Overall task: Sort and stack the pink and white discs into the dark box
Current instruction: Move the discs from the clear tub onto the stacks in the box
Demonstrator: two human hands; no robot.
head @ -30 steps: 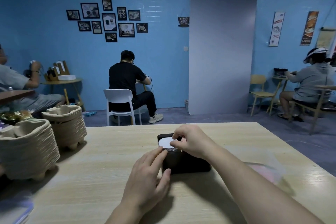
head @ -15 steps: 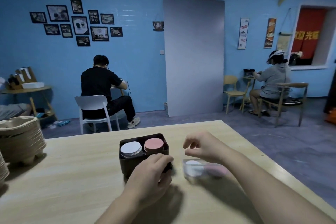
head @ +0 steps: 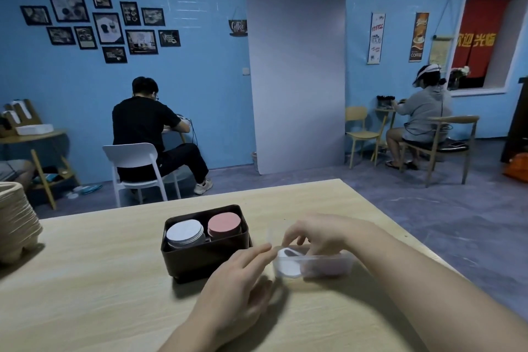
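A dark box [head: 200,260] stands mid-table. Inside it a stack of white discs [head: 184,233] sits on the left and a stack of pink discs [head: 224,224] on the right. Just right of the box lies a clear plastic container [head: 347,261] with a loose white disc [head: 285,266] and pink discs [head: 323,268] in it. My right hand [head: 317,233] reaches down into this container with curled fingers; their tips are hidden, so a grip is unclear. My left hand [head: 237,286] is blurred, its straight fingers touching the container's left end.
Stacked pulp trays [head: 14,226] sit at the table's left edge. The wooden table [head: 85,280] ends close to the right of the container. Two people sit at other tables far behind.
My right hand left the white stack in the box, moved right and dropped into the clear container. My left hand let go of the box front and slid to the container.
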